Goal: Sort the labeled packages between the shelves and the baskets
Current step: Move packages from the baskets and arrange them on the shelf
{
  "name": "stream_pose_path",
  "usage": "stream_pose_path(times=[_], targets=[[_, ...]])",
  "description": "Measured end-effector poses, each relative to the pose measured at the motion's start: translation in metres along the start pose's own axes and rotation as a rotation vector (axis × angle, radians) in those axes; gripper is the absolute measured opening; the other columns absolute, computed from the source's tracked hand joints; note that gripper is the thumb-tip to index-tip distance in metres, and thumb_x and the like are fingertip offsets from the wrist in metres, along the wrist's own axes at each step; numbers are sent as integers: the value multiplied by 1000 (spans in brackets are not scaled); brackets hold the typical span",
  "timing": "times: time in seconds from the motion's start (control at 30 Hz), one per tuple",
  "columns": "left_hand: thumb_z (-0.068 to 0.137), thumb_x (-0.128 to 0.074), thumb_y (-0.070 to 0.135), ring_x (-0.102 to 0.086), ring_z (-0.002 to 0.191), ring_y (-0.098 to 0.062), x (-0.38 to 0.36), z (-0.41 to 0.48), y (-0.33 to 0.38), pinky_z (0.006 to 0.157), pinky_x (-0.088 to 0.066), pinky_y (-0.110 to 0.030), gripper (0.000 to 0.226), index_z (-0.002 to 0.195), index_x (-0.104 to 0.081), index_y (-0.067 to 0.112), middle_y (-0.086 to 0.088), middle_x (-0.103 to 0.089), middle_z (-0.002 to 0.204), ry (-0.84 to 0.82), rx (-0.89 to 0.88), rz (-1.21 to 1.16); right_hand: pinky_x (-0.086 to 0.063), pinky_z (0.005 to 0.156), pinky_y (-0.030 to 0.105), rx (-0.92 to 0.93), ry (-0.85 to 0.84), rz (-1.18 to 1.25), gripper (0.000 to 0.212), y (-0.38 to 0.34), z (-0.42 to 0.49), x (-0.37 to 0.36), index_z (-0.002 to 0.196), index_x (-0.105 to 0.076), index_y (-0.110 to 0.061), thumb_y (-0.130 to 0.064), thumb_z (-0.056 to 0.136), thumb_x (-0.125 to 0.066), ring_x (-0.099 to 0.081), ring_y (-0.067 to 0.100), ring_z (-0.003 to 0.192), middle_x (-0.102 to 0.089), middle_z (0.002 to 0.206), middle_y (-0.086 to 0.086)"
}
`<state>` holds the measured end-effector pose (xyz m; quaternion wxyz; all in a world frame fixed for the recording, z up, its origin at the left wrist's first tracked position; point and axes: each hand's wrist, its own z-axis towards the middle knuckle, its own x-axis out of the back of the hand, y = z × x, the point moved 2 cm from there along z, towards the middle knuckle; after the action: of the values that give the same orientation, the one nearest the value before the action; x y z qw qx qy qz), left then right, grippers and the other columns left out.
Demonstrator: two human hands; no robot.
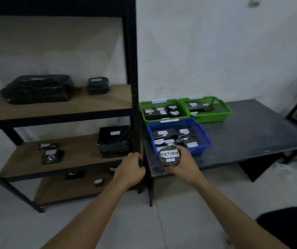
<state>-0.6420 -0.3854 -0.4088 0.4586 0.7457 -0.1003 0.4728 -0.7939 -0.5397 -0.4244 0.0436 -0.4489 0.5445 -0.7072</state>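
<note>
Counting 3 baskets (179, 125), 2 hands (184, 163).

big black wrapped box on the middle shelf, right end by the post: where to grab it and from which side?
Judging from its pose, take the black box from the open front of the shelf, with hands on its left and right faces, low down. It stands tall and blocky, and the wrap looks slick. The post crowds its right face, so probably slide it left or forward first.

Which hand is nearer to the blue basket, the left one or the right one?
Right. The right hand holds the RETURN package just before the blue basket; the left hand grips the black shelf post, farther left.
</note>
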Motion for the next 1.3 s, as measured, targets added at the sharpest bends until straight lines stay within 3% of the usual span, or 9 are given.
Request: stream_pose_path(times=[0.17,0.27,0.37,0.47,0.6,0.8,0.97,1.13,1.3], targets=[[86,-53,24,-49,120,-18,-17,42,71,96,-46,-41,42,128,-51,23,3,-49,130,13,-115,24,-51,97,37,-20,105,1,99,23,18,73,132,-46,-21,-50,46,-85,-58,15,110,-53,123,-2],[86,-53,26,-46,124,-17,-31,74,105,98,-45,-41,44,130,-49,24,5,-47,134,-24,-168,7,-50,98,36,-39,131,-9,95,38,35,109,134,-44,-22,-42,54,-90,-56,13,111,-50,124,-5],[84,-54,25,-49,118,-17,-46,114,135,95,-47,-42,43,127,-51,24,4,-50,129,-14,-212,-5,-51,97,35,-46,172,-20,84,61,64,139,124,-44,-31,-41,54,-90,-55,13,112,-52,123,-3],[88,-53,24,-51,111,-18,-62,162,165,91,-49,-44,39,126,-50,24,3,-48,126,-49,-239,-6,-40,96,22,-85,198,-85,90,85,99,169,138,-39,-16,-26,64,-89,-46,11,110,-40,128,2],[91,-53,24,-49,118,-15,-80,230,200,92,-46,-35,40,131,-48,25,6,-45,133,-67,-254,-52,-46,99,31,-133,239,-118,96,115,156,207,140,-39,-10,-30,61,-90,-51,15,114,-43,131,4],[89,-53,24,-52,103,-13,-102,326,232,85,-47,-35,33,122,-52,24,6,-49,120,-104,-258,-79,-47,93,30,-160,259,-138,84,143,235,249,134,-43,-16,-27,64,-87,-52,17,113,-42,120,-4],[87,-53,25,-57,102,-17,-120,387,240,86,-52,-40,34,121,-53,23,4,-50,119,-140,-230,-68,-55,88,39,-200,229,-136,84,172,290,265,124,-49,-25,-46,50,-84,-59,12,104,-54,118,-5],[89,-53,26,-49,119,-16,-141,434,245,95,-47,-40,38,127,-50,23,5,-48,130,-146,-195,-44,-56,85,40,-196,214,-154,75,205,352,276,113,-53,-32,-50,45,-82,-63,12,100,-63,111,-7],[86,-56,22,-51,115,-15,-162,484,256,98,-45,-37,42,128,-52,20,1,-50,130,-139,-127,-50,-52,94,43,-187,154,-140,93,232,422,283,125,-53,-23,-59,43,-77,-61,20,107,-64,117,-2]])
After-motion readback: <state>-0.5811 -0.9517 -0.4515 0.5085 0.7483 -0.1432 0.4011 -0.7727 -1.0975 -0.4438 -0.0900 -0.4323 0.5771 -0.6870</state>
